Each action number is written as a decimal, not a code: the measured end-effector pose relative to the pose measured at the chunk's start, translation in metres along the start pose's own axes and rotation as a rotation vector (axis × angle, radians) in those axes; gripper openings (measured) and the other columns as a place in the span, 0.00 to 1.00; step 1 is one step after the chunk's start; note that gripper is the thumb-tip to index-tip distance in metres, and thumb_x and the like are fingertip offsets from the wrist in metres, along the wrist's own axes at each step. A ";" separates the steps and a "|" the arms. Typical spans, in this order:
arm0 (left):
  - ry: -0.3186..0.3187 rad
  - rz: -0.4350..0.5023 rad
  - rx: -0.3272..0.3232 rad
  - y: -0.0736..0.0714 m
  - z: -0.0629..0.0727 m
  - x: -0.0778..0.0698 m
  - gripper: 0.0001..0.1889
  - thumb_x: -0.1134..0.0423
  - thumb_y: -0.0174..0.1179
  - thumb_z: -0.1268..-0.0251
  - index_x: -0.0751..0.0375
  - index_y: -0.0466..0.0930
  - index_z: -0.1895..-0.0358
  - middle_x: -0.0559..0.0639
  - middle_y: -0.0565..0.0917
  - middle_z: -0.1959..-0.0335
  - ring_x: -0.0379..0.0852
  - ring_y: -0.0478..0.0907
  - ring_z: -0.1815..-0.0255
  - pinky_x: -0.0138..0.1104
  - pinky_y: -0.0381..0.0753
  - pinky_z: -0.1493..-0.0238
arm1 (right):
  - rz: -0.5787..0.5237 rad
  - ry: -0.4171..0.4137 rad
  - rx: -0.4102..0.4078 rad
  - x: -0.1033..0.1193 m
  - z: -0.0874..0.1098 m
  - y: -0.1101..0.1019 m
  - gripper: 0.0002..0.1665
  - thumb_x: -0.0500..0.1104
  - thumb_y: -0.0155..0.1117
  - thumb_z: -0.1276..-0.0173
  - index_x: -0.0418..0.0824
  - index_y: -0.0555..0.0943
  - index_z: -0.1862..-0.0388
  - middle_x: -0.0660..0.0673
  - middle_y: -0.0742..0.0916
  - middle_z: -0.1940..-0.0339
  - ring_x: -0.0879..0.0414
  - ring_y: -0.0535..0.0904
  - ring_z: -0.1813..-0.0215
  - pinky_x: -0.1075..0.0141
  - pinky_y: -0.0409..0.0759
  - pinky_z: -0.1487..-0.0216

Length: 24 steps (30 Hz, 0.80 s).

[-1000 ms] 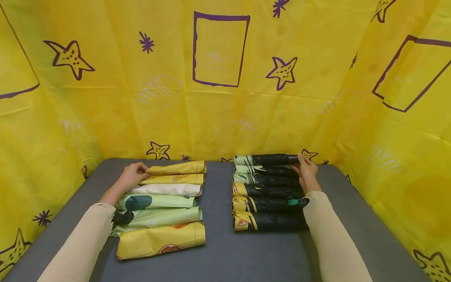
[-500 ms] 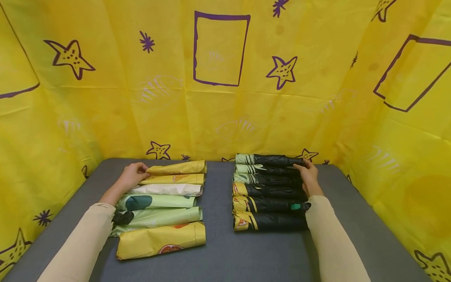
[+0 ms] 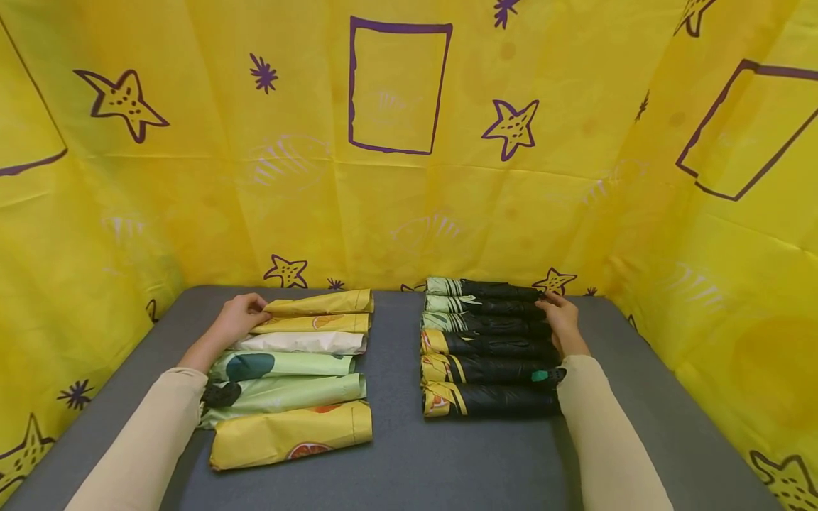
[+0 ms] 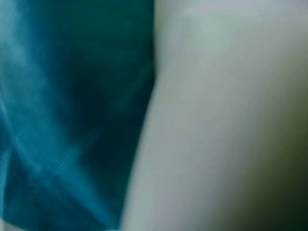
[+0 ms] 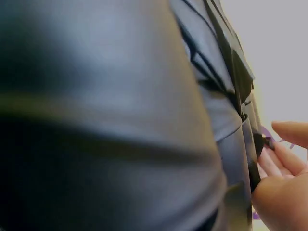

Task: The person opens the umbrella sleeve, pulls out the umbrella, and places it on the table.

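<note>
At the far left, my left hand (image 3: 239,319) pinches the near-left end of a yellow fabric sleeve (image 3: 322,303), the farthest in a row of several. My right hand (image 3: 562,323) touches the handle end of the farthest folded umbrella (image 3: 488,288), black with a pale green striped end. In the right wrist view its fingers (image 5: 286,161) reach a small black piece at that end, with a gap below the upper digit. Nearer black umbrellas fill much of that view. The left wrist view shows only blurred dark green and pale cloth; the left fingertips are partly hidden.
Below the left hand lie another yellow sleeve (image 3: 322,323), a white one (image 3: 307,343), green ones (image 3: 300,392) and a yellow one with fruit prints (image 3: 294,436). Yellow-ended umbrellas (image 3: 492,399) lie nearest on the right. Grey table (image 3: 409,468); yellow patterned cloth (image 3: 409,213) surrounds it.
The right hand has let go of the farthest umbrella's handle and shifted slightly toward me; that umbrella now lies lined up with the others. The left hand stays put.
</note>
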<state>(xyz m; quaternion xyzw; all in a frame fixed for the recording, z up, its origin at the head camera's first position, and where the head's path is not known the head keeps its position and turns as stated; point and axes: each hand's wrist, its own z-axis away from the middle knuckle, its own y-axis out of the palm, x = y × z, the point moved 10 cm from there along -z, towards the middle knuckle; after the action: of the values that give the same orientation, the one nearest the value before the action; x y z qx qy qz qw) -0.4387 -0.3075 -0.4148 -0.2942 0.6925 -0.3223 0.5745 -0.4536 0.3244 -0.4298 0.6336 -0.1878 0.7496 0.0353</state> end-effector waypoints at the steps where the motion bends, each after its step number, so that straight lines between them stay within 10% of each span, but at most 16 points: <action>1: 0.000 0.000 0.001 0.000 0.000 0.000 0.10 0.66 0.59 0.32 0.71 0.78 0.55 0.68 0.83 0.59 0.59 0.83 0.59 0.40 0.81 0.65 | -0.006 -0.002 0.000 0.000 0.000 0.000 0.33 0.38 0.48 0.23 0.38 0.55 0.22 0.34 0.58 0.21 0.39 0.51 0.20 0.49 0.53 0.22; 13: -0.006 0.025 0.027 0.001 0.002 0.000 0.12 0.64 0.59 0.31 0.70 0.77 0.52 0.68 0.82 0.56 0.60 0.82 0.56 0.41 0.81 0.64 | 0.020 -0.010 0.009 -0.001 0.003 0.000 0.36 0.42 0.49 0.23 0.37 0.50 0.21 0.34 0.54 0.20 0.38 0.50 0.20 0.47 0.53 0.22; 24: -0.046 -0.046 0.154 -0.002 -0.004 -0.025 0.45 0.37 0.52 0.31 0.71 0.53 0.26 0.75 0.64 0.32 0.71 0.66 0.35 0.60 0.72 0.41 | 0.242 -0.132 -0.016 0.026 0.008 0.014 0.47 0.55 0.49 0.24 0.39 0.38 0.20 0.34 0.45 0.19 0.35 0.40 0.19 0.39 0.47 0.23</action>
<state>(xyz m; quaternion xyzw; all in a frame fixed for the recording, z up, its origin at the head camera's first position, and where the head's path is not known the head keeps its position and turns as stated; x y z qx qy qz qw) -0.4381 -0.2892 -0.3976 -0.2726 0.6452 -0.3809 0.6036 -0.4551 0.3037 -0.4069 0.6539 -0.2707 0.7037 -0.0628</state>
